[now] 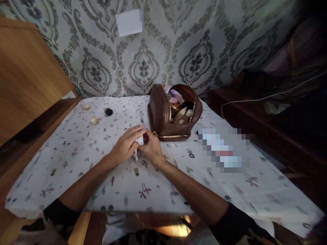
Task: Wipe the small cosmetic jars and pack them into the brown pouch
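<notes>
I see the left hand (125, 144) pinching a white cloth (139, 140), mostly covered by fingers, near the bag (160, 110); whether the right hand (153, 151) pinches it, I can't tell. Pixelation masks an object (222, 149) on the table (122, 185).

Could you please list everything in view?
White printed tablecloth: 1, white, centre
Small white soft piece: 1, white, held at centre
Brown leather zip bag: 1, brown, tablecloth's far edge, open
Small rounded cream objects: 2, cream, tablecloth's far left
Small black object: 1, black, yellowish end, beside those
Pixelated patch: count unclear, mostly pale, tablecloth's right
Ornate wallpaper: 1, grey, behind
White rectangular sheet: 1, white, on wallpaper
Brown wooden panel: 1, brown, left
Thin white cable: 1, white, right
Dark furniture: count unclear, brownish, right
Left hand, right hand: 2, bare, centre
</notes>
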Tool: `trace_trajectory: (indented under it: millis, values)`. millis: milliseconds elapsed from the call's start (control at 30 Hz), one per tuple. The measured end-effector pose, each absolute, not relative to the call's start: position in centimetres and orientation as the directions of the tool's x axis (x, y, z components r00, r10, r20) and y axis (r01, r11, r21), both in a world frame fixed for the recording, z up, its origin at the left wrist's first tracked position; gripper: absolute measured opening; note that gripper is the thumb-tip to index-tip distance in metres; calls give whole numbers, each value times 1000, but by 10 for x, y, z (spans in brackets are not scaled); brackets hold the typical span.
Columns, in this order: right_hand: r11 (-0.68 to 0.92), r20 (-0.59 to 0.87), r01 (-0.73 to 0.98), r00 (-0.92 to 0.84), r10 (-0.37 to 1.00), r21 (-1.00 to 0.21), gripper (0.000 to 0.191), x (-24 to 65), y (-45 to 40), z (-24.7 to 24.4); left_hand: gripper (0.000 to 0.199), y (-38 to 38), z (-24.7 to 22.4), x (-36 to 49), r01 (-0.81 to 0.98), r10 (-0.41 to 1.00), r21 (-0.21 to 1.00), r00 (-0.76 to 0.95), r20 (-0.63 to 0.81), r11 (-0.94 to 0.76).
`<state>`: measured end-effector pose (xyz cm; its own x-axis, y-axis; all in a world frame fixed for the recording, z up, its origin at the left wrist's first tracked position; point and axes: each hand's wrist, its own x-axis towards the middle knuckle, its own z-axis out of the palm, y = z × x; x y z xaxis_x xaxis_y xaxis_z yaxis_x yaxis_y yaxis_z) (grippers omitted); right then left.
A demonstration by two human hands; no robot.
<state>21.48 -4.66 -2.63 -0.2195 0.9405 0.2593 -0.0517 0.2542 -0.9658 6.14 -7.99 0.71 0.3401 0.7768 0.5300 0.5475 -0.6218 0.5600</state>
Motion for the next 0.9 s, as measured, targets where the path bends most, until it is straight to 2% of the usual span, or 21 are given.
trace_trajectory:
  millis: [67, 133, 233, 333, 400, 467, 600, 667, 767, 900]
  values:
    - [263, 265, -47, -279, 923, -964, 30, 214, -50, -26, 39, -79, 8, 63, 545, 826, 625, 293, 481, -558]
    - [236, 251, -85, -334, 909, -968, 31, 212, -53, -25, 37, -76, 10, 61, 480, 911, 775, 174, 375, -411]
    - [187, 248, -184, -415, 875, -965, 44, 210, -57, -22, 47, -68, 13, 56, 218, 995, 971, 50, 89, -98]
    - [87, 220, -298, -450, 865, -951, 49, 210, -60, -17, 50, -62, 14, 56, -19, 997, 997, 46, -67, 68]
    - [1, 181, -375, -446, 877, -927, 48, 210, -61, -15, 53, -61, 14, 59, -94, 997, 994, 63, -52, 57]
    - [-86, 137, -465, -425, 895, -881, 47, 210, -62, -14, 56, -61, 13, 63, -96, 999, 995, 52, 2, 3]
    - [-216, 40, -610, -377, 925, -762, 44, 209, -59, -16, 47, -64, 9, 67, 77, 990, 988, -34, 140, -137]
    - [-262, -13, -634, -369, 929, -727, 44, 209, -56, -18, 49, -67, 4, 67, 116, 984, 980, -52, 171, -164]
    - [-325, -91, -640, -371, 924, -696, 44, 209, -54, -20, 59, -73, -3, 67, 101, 980, 976, -23, 197, -194]
    - [-404, -131, -628, -435, 891, -665, 48, 209, -56, -24, 86, -77, -8, 69, 57, 983, 982, 23, 181, -182]
